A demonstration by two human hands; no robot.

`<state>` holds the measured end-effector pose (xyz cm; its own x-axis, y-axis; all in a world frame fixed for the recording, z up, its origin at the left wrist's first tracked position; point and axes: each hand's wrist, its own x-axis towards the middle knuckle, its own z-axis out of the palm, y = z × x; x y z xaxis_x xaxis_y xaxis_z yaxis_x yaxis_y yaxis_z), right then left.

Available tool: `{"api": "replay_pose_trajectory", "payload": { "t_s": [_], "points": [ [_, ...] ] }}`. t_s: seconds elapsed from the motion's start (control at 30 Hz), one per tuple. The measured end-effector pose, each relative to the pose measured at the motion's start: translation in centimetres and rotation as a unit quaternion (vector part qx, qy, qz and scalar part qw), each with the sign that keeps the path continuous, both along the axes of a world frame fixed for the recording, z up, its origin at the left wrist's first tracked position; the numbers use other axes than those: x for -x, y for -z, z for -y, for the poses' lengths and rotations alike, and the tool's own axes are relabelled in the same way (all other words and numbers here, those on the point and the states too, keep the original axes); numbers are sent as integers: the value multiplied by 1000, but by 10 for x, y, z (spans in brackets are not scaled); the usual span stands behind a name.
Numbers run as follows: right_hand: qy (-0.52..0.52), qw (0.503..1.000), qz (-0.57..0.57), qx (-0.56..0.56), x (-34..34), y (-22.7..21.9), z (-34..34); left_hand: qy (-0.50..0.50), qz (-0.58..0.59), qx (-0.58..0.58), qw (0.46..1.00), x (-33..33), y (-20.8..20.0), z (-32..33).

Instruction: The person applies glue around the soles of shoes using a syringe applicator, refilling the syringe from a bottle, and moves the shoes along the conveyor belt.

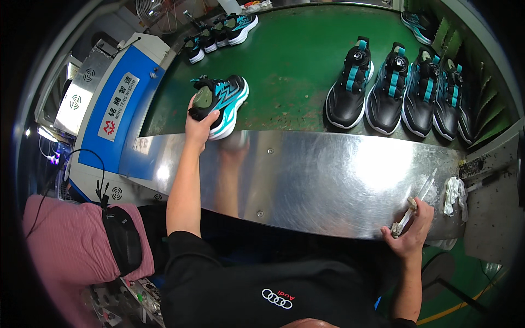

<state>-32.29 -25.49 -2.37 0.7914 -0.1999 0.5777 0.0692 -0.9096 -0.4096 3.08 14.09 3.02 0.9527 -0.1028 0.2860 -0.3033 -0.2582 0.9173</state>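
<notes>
My left hand (199, 127) grips a black, teal and white sneaker (232, 101) by its heel, over the near edge of the green belt. A dull green last (203, 97) fills the shoe's opening. At the right end of the shiny metal ledge (306, 180), my right hand (414, 234) is closed round a slim, pale tool (425, 187) with a pointed tip. Its exact kind I cannot make out. Lumpy whitish stuff shows on the tool near my thumb and fingertip.
Several black sneakers (347, 90) with teal straps stand in a row on the belt (284, 60) at right. Smaller-looking ones (240, 27) line up at far left. A blue and white machine (117, 104) borders the left. Crumpled white cloth (454, 195) lies right of my right hand. A person in pink (71, 240) is at lower left.
</notes>
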Motion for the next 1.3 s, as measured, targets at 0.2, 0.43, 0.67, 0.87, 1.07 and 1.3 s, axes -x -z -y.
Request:
{"api": "replay_pose_trajectory", "payload": {
  "t_s": [0.2, 0.43, 0.67, 0.87, 1.07, 1.3],
  "points": [
    [1, 1000, -26, -14, 4, -4, 0, 63, -29, 43, 997, 90, -3, 10],
    [-14, 986, -65, -150, 12, -7, 3, 167, 119, -303, 931, 201, 4, 48],
    [-20, 953, -100, -285, 50, -9, 7, 123, -189, 124, 966, 104, 22, 45],
    [-15, 884, -76, -461, 60, -23, 4, 137, -304, -52, 941, -1, 38, 76],
    [-32, 888, -131, -440, 65, -36, 4, 174, -326, -8, 929, 30, 6, 117],
    [-63, 832, -40, -549, 63, -61, -10, 312, -199, 250, 895, 85, -40, 162]
  ]
}}
